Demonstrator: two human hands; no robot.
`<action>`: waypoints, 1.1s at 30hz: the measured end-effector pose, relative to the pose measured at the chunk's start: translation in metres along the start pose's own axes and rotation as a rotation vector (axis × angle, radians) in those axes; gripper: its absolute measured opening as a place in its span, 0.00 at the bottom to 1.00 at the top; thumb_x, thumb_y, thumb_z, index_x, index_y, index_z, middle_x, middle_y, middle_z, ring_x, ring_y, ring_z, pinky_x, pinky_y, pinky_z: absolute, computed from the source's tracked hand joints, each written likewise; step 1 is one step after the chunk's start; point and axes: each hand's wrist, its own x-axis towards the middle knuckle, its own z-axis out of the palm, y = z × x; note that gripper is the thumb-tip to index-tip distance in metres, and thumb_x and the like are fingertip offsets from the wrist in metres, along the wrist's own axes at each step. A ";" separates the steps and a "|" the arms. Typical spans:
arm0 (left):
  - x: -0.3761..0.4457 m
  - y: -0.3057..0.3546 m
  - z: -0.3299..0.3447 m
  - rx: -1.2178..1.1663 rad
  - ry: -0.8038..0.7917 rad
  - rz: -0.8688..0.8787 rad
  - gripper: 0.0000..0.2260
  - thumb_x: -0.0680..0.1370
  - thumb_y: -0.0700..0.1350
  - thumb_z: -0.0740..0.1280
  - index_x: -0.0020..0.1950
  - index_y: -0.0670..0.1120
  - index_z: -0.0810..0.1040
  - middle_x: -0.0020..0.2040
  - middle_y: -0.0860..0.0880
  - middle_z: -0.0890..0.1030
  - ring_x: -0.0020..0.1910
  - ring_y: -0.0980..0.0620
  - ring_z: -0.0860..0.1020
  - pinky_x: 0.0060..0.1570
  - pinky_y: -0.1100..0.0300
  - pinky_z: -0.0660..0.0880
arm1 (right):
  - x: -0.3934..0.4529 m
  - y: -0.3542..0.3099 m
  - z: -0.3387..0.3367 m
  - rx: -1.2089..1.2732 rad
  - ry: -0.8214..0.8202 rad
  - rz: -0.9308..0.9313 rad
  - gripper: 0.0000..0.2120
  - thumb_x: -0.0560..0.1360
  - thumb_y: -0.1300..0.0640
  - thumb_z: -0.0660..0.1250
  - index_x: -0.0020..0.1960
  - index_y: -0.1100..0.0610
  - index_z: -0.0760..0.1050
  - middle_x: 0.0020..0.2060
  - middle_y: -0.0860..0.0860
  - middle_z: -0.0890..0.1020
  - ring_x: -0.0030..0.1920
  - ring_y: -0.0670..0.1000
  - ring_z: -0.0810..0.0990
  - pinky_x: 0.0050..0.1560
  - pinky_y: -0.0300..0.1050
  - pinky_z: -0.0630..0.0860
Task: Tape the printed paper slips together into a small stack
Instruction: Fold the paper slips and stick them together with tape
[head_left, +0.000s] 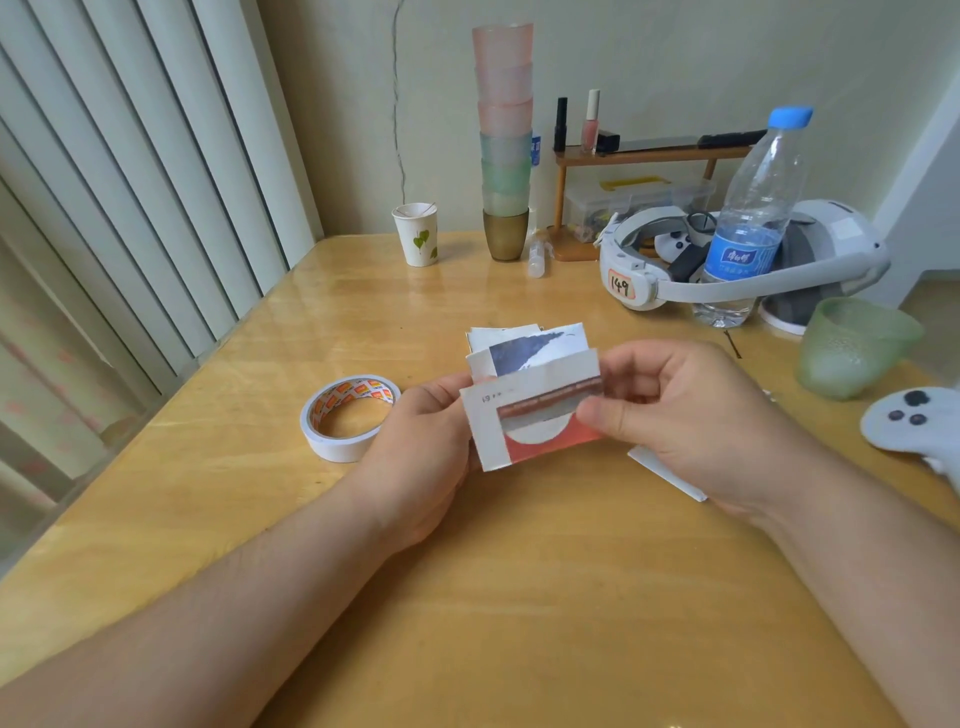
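While the wooden table (519, 597) carries the clutter along its far edge, the printed paper slips (530, 400) are held above its middle, fanned so that each overlaps the next. The bundle is gripped from the left by the left hand (415, 457), whose fingers are curled behind it, and its right edge is pinched by the right hand (691, 415) between thumb and fingertips. Alignment appears to be the step in hand; no tape is seen on the slips. Squaring the edges and reaching for the tape roll (349, 418), lying just left of the left hand, would be called for next. At the far right a clear water bottle (748, 218) is seen nearly empty. A stack of tumblers (505, 140) is nested at the far centre. Thin sticks are held in the paper cup (417, 234) to its left.
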 end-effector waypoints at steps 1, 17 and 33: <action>0.000 -0.001 0.000 0.011 -0.012 0.008 0.13 0.85 0.34 0.61 0.62 0.39 0.84 0.60 0.38 0.85 0.61 0.38 0.84 0.64 0.47 0.80 | 0.001 0.001 0.003 -0.025 0.033 0.005 0.09 0.71 0.66 0.77 0.49 0.55 0.86 0.45 0.56 0.88 0.46 0.53 0.84 0.55 0.51 0.82; -0.001 -0.003 0.000 0.104 -0.033 0.022 0.13 0.85 0.41 0.63 0.59 0.46 0.87 0.60 0.37 0.85 0.53 0.40 0.79 0.61 0.39 0.73 | 0.005 0.003 0.005 0.181 0.157 0.213 0.04 0.74 0.63 0.76 0.47 0.63 0.84 0.44 0.58 0.88 0.47 0.57 0.86 0.60 0.54 0.80; 0.000 -0.002 -0.005 -0.029 -0.119 -0.005 0.20 0.75 0.40 0.57 0.56 0.39 0.87 0.51 0.39 0.84 0.40 0.46 0.79 0.41 0.54 0.80 | 0.005 0.001 0.009 0.177 0.229 0.249 0.03 0.74 0.62 0.76 0.43 0.60 0.83 0.40 0.56 0.88 0.38 0.48 0.83 0.44 0.42 0.77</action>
